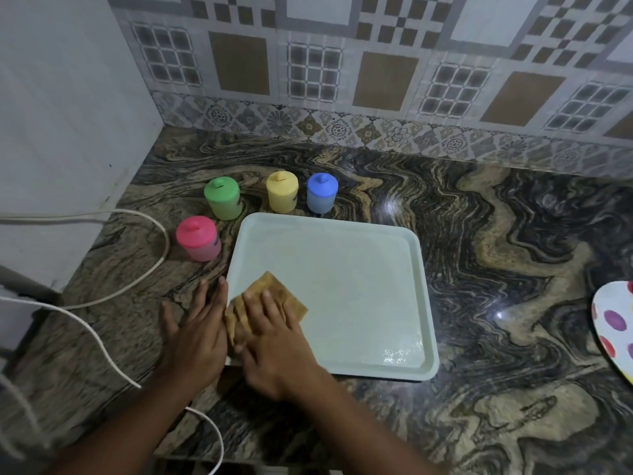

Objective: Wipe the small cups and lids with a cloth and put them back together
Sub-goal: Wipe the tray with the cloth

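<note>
We see both hands low on the L side of a pale tray (342,269) that lies flat on the marbled worktop (496,252). R hand (274,341) lies on a folded brown cloth (274,287), fingers straight and spread, palm down. Its grip is wide, pressing the cloth flat rather than curling round it. The cloth sits inside the tray at its near-L corner, w/ one corner sticking out past the fingertips. L hand (197,332) lies flat on the worktop just beside the tray's L rim, fingers straight and together, grip wide w/ nothing held. We cannot tell whether it touches the rim.

Four small cups stand upright on the worktop outside the tray, each w/ its lid on. The green cup (223,198), yellow cup (282,192) and blue cup (322,193) are in a row just behind the far rim. The pink cup (199,238) is nearer, off the far-L corner.

A white cable (102,337) loops over the worktop's L side. A dotted plate (613,323) shows at the R edge, well apart from the tray. A patterned tiled wall (376,63) stands behind.
</note>
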A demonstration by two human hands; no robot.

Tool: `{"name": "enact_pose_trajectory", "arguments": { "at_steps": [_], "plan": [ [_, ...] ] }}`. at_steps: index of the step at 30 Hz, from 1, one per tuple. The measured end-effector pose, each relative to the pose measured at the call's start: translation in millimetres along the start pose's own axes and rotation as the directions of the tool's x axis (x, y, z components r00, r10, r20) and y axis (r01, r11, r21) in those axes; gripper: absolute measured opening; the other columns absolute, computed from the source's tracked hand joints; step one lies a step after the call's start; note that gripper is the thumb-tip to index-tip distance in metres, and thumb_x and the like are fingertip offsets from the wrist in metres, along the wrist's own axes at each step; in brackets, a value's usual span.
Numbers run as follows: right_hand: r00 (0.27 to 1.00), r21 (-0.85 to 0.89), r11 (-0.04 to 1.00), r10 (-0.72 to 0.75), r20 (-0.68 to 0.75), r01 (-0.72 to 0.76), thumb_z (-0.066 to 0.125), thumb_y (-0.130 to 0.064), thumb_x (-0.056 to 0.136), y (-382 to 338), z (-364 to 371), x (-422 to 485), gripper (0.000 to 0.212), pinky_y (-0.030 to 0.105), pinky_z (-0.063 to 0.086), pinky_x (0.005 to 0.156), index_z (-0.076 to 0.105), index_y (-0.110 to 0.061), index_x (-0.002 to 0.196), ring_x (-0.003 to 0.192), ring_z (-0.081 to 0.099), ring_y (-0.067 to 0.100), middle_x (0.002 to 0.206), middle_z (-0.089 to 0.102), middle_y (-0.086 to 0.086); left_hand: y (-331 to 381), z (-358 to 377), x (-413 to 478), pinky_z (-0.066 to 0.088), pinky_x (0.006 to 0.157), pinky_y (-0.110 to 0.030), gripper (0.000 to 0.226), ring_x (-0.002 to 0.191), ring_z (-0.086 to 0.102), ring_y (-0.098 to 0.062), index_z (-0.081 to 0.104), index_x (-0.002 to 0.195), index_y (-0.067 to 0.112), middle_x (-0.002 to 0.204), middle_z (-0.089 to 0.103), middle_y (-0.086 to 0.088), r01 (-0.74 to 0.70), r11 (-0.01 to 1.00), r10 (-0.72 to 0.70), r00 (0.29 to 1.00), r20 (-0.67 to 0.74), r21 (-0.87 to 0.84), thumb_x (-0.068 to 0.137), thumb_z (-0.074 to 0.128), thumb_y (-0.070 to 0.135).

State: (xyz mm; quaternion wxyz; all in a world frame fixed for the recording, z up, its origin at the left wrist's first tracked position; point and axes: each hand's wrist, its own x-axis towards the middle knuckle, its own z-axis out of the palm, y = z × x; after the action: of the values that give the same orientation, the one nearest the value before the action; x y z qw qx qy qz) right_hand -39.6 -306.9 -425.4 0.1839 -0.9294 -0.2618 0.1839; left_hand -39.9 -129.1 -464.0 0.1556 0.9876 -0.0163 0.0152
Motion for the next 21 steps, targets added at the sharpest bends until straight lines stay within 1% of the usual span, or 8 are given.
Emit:
{"name": "enact_pose_trajectory", "arguments": {
  "at_steps": [2,4,7,11,12,14,17,21],
  "plan": [
    [1.0,0.021,1.0,-0.009,0.009,0.008,0.03,-0.043,0.105,8.6,1.6,-30.3,0.051,0.044,-0.017,0.123,0.035,-0.037,0.155,0.154,-0.023,0.02,0.17,-0.01,-0.006,-0.3,-0.1,-0.9,0.001,0.114,-0.064,0.068,0.151,0.008,-0.007,0.016,0.157,0.027,0.161,0.025,0.01,0.007,1.0,-0.007,1.0,0.008,-0.018,0.09,0.02,0.03],
    [0.999,0.03,0.999,0.038,0.013,-0.038,0.027,-0.046,0.104,28.5,-3.8,-57.4,0.051,0.039,-0.019,0.122,0.028,-0.046,0.155,0.153,-0.026,0.018,0.169,-0.014,-0.011,0.8,-0.4,-0.9,-0.001,0.115,-0.063,0.062,0.151,0.007,-0.006,0.014,0.157,0.031,0.161,0.023,0.013,0.012,0.999,-0.012,1.0,0.001,-0.042,0.095,0.018,0.034],
    [0.986,0.011,0.986,0.165,0.022,-0.165,0.005,-0.059,0.091,69.7,-19.3,-91.2,0.064,0.034,-0.021,0.12,0.012,-0.055,0.155,0.15,-0.032,0.019,0.164,-0.025,-0.013,0.2,0.3,0.9,0.0,0.114,-0.065,0.061,0.151,0.008,-0.007,0.017,0.156,0.032,0.161,0.023,0.015,0.007,0.999,-0.007,1.0,0.0,-0.051,0.095,0.02,0.034],
    [0.905,-0.001,0.908,0.418,-0.082,-0.419,-0.007,-0.064,0.082,124.6,-39.3,-103.9,0.07,0.048,-0.012,0.125,-0.004,-0.056,0.152,0.152,-0.029,0.023,0.161,-0.032,-0.008,-1.8,3.0,2.4,0.002,0.112,-0.068,0.063,0.151,0.011,-0.012,0.018,0.157,0.029,0.161,0.023,0.015,-0.014,1.0,0.014,1.0,0.009,-0.01,0.094,0.024,0.031],
    [0.883,0.005,0.888,0.459,-0.101,-0.46,-0.005,-0.064,0.083,133.3,-44.9,-92.3,0.073,0.049,-0.012,0.125,-0.002,-0.053,0.154,0.153,-0.026,0.025,0.163,-0.03,-0.005,-2.0,3.2,2.1,0.002,0.111,-0.068,0.063,0.151,0.011,-0.012,0.018,0.157,0.029,0.161,0.022,0.015,-0.016,1.0,0.016,1.0,0.007,-0.001,0.094,0.024,0.03],
    [0.853,0.027,0.862,0.506,-0.13,-0.507,0.009,-0.06,0.095,139.0,-56.5,-52.1,0.065,0.051,-0.012,0.123,0.006,-0.047,0.159,0.154,-0.021,0.029,0.168,-0.021,0.001,-2.8,3.4,2.1,0.003,0.111,-0.069,0.064,0.151,0.012,-0.013,0.018,0.157,0.029,0.161,0.021,0.015,-0.017,1.0,0.017,1.0,0.01,0.006,0.093,0.027,0.029],
    [0.886,0.04,0.897,0.44,-0.145,-0.439,0.028,-0.046,0.107,116.1,-62.4,19.5,0.056,0.053,-0.012,0.121,0.012,-0.042,0.16,0.154,-0.02,0.034,0.17,-0.013,0.008,-3.1,3.9,2.0,0.002,0.112,-0.069,0.064,0.151,0.012,-0.012,0.019,0.156,0.029,0.161,0.022,0.016,-0.011,1.0,0.011,1.0,0.014,0.0,0.093,0.027,0.027],
    [0.987,-0.088,0.985,0.143,-0.076,-0.15,0.018,-0.05,0.103,55.8,-28.6,32.4,0.057,0.055,-0.012,0.123,0.011,-0.044,0.16,0.154,-0.02,0.033,0.17,-0.012,0.007,0.2,0.7,2.0,-0.001,0.113,-0.067,0.062,0.151,0.01,-0.009,0.019,0.156,0.031,0.16,0.023,0.016,-0.004,1.0,0.004,1.0,0.005,-0.013,0.094,0.025,0.029]
  ]
}}
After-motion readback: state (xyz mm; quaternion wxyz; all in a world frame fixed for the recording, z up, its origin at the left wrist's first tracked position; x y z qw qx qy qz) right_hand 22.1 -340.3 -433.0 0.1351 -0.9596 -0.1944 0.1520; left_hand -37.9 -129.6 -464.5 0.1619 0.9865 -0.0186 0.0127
